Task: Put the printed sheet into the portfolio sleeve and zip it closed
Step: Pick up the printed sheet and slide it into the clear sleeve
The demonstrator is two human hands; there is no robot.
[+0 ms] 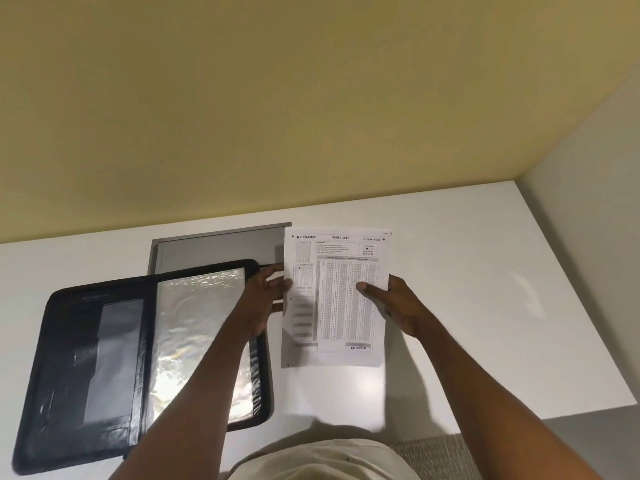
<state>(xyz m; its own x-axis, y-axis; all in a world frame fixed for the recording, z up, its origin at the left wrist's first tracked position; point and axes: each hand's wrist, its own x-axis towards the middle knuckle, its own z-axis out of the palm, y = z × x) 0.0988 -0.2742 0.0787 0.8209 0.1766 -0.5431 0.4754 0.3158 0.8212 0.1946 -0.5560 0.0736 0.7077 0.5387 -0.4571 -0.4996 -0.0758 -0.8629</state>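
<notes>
While the black portfolio [69,358] is lying open on the left of the white table [467,289], clear sleeve [194,323] facing up, the person is holding the printed sheet [339,306] upright just right of it. The left hand [263,299] is pinching the sheet's left edge, and the right hand [394,303] is gripping its right edge, thumb on the print.

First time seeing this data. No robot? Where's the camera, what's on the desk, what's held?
No robot: a person works bare-handed. The single picture comes from a wide-angle camera on their head, looking forward and down. The left hand and right hand pinch a printed sheet by its side edges, holding it above the white table. Left of it a black portfolio lies open on the table, its shiny clear sleeve facing up. A grey panel sits behind the portfolio, by the yellow wall.
</notes>
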